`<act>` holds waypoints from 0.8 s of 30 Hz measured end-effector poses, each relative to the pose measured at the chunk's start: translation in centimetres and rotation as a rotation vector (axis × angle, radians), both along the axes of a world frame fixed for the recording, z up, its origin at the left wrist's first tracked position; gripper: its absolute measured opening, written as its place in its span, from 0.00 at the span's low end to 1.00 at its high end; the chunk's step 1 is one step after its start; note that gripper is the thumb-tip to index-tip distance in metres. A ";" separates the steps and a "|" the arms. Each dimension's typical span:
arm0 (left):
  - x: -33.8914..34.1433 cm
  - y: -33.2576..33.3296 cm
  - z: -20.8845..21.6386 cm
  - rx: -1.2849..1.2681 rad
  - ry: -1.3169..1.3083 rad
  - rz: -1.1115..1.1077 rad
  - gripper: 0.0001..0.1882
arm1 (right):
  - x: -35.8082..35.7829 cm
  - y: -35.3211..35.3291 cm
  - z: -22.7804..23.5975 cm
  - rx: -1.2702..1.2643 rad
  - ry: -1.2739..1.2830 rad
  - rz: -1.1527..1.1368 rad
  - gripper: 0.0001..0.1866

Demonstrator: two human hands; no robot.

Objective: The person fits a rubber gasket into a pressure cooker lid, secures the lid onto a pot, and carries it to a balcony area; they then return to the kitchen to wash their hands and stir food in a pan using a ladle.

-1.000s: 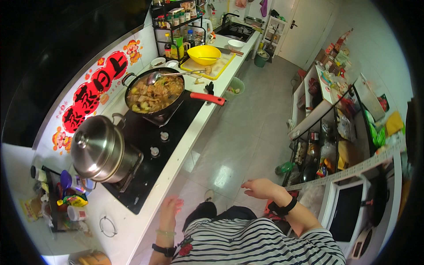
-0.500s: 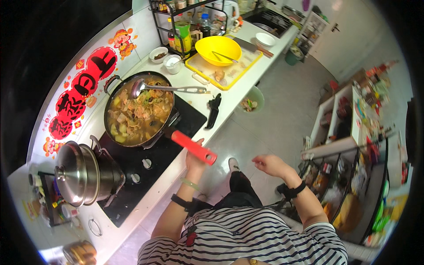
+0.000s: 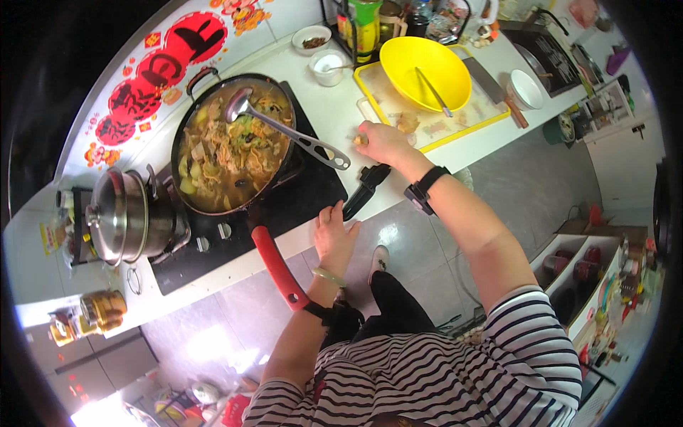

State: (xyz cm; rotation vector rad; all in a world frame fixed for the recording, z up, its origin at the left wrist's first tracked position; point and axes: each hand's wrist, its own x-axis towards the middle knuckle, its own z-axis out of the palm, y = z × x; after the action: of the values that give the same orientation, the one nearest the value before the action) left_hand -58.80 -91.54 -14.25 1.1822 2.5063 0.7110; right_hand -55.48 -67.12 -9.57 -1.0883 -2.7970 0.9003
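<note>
My left hand [image 3: 334, 237] is at the counter's front edge, thumb apart from the fingers, close to the lower end of a long black object [image 3: 366, 186] whose kind I cannot make out. Whether they touch is unclear. Above that object, my right hand [image 3: 386, 144] is closed, with a small yellowish bit at its fingertips. A black pan [image 3: 178, 167] of stew [image 3: 228, 153] sits on the stove, its red handle [image 3: 276, 267] pointing toward me beside my left forearm. A steel ladle [image 3: 299, 137] lies in the pan, its handle over the rim.
A lidded steel pot [image 3: 117, 217] stands left on the black stove [image 3: 178, 270]. Behind are a bowl of dark bits [image 3: 311, 40] and a white jar [image 3: 328, 67]. Rightward, a yellow-edged board [image 3: 377, 99] bears a yellow bowl [image 3: 420, 67] and a cleaver [image 3: 487, 82], near a white bowl [image 3: 525, 90].
My right hand has moved from over the floor to above the counter and closed. My left hand has shifted from beside the red handle toward the black object. The view has turned.
</note>
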 end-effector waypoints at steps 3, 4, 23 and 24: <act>0.5 0.8 -0.4 -0.013 -0.017 0.055 0.31 | -1.7 0.4 -0.5 0.143 -0.158 0.082 0.15; 0.7 1.1 -0.5 -0.014 -0.013 0.059 0.30 | -1.7 0.6 -1.1 0.145 -0.164 0.098 0.15; 1.0 0.7 -2.5 0.105 -0.719 0.195 0.19 | 7.6 -4.3 0.9 0.139 0.274 0.541 0.08; 1.2 0.6 -2.8 0.102 -0.719 0.197 0.19 | 7.7 -4.9 0.9 0.146 0.306 0.578 0.08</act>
State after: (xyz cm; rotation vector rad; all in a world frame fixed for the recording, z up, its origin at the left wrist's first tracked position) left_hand -57.57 -90.91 -17.03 0.5531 1.9941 1.0911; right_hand -47.81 -72.00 -8.67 -0.0934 -2.8740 0.7795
